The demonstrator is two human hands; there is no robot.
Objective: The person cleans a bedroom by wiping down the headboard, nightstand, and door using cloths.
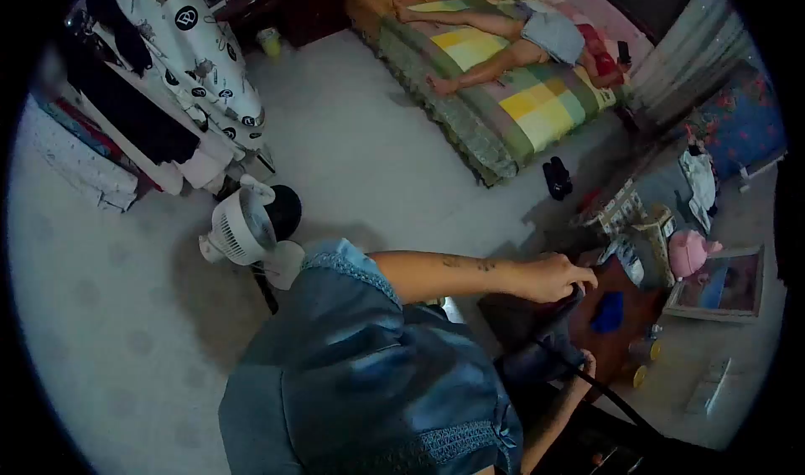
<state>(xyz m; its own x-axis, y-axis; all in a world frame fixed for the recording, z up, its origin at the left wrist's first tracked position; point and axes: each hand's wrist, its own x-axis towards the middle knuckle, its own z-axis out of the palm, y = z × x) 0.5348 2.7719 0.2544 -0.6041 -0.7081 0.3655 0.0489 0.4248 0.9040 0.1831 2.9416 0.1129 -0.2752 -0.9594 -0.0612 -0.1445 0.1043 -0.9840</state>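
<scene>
My left hand point(555, 279) reaches from a blue-grey sleeve to the right side of the view, its fingers closed on the upper edge of a dark cloth point(556, 328). Lower down, my right hand point(587, 366) is partly hidden at the cloth's lower right edge, with its fingers bent against it. The dark cloth hangs between both hands, beside a brown tabletop point(633, 311). On that tabletop, just right of the cloth, lies a blue item point(608, 311).
A white fan point(243, 228) and hanging clothes point(142, 98) stand left. A person point(545, 43) lies on the bed point(537, 123), with dark slippers point(557, 178) on the floor. A pink plush toy point(689, 253) and a picture frame point(755, 284) are at right.
</scene>
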